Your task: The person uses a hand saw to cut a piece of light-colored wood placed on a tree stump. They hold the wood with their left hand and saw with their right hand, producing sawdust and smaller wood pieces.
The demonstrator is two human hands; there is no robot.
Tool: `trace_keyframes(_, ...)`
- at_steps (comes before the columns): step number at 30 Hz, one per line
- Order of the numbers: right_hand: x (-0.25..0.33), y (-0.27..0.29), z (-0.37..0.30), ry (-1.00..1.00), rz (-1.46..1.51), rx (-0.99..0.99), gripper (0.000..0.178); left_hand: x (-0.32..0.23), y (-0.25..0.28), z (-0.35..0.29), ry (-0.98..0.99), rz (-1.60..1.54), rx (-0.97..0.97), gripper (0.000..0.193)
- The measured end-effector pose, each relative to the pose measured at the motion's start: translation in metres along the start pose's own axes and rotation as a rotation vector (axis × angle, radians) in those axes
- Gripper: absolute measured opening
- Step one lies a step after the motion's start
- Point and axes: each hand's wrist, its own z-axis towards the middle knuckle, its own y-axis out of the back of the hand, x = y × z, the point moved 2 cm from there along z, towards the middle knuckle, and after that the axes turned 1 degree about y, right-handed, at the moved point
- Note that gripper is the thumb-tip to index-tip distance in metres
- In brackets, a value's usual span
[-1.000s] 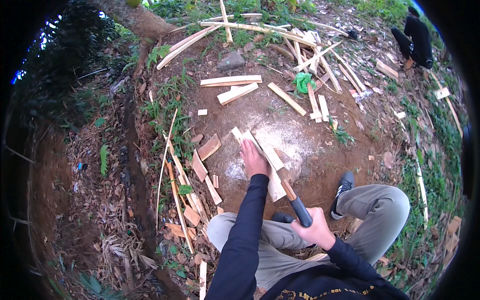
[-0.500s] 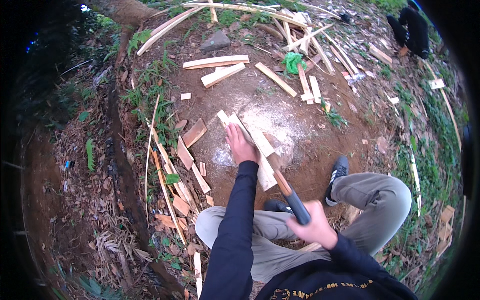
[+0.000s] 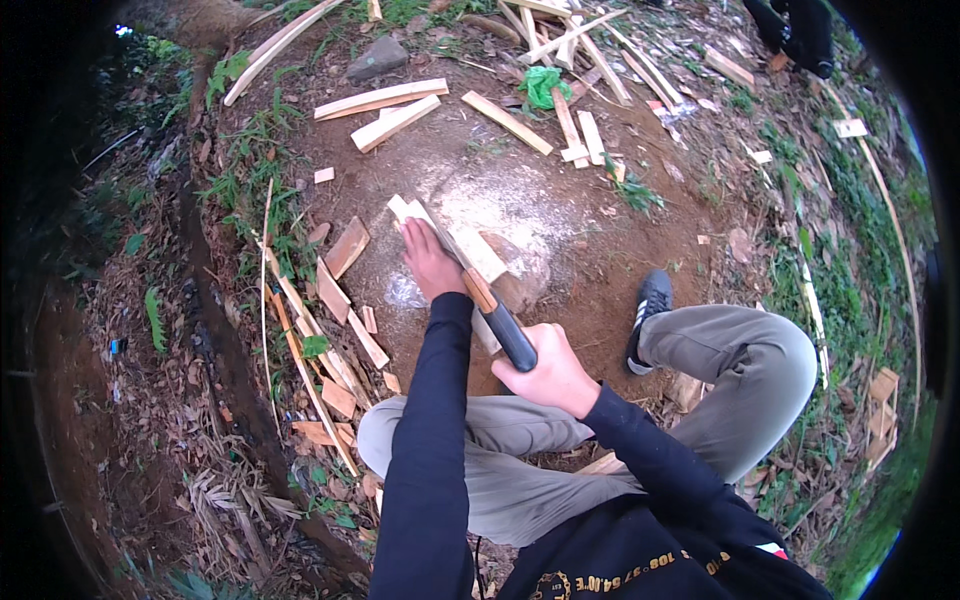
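In my right hand (image 3: 553, 372) is the dark grip of a hand saw (image 3: 497, 316), whose handle turns to brown wood toward the blade. The thin blade runs away from me, nearly edge-on, along a pale wooden board (image 3: 484, 256). My left hand (image 3: 433, 262) bears on the board from its left side, fingers together over its far part and the thumb hidden. Another pale strip of wood shows below the saw handle, partly covered by it. Under the board lies a rounded stone (image 3: 525, 280), dusted with pale sawdust (image 3: 510, 215).
Wood offcuts (image 3: 348, 247) and long strips lie to the left. Beyond are more planks (image 3: 380, 98), a grey rock (image 3: 377, 59), a green plastic bag (image 3: 541, 88) and a wood pile. My shoe (image 3: 650, 310) is at right. Another person's dark-clothed legs (image 3: 800, 38) show at the far right.
My right hand has pushed the saw forward, away from me, along the board. My left hand stays on the wood. The whole view has shifted, so the ground appears farther left and up.
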Motion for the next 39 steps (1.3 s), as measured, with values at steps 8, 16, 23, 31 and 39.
trace_keyframes(8, 0.017, 0.027, -0.048, -0.054, 0.126, -0.029, 0.024, -0.014, 0.018, 0.005, -0.007, 0.172, -0.012, 0.058)
trace_keyframes(16, 0.024, 0.027, -0.057, -0.056, 0.149, 0.016, 0.014, -0.014, 0.028, 0.005, 0.019, 0.249, 0.048, 0.061)
trace_keyframes(23, 0.005, 0.002, 0.041, -0.074, 0.047, -0.038, 0.025, -0.018, 0.012, 0.004, 0.032, 0.058, 0.093, 0.058)
trace_keyframes(31, 0.024, 0.032, -0.056, -0.042, 0.087, 0.021, 0.018, -0.018, 0.016, 0.005, -0.024, -0.016, -0.011, 0.056)
trace_keyframes(39, -0.001, 0.021, -0.029, 0.018, 0.071, 0.015, 0.023, -0.006, 0.013, 0.004, -0.048, -0.019, -0.029, 0.055)
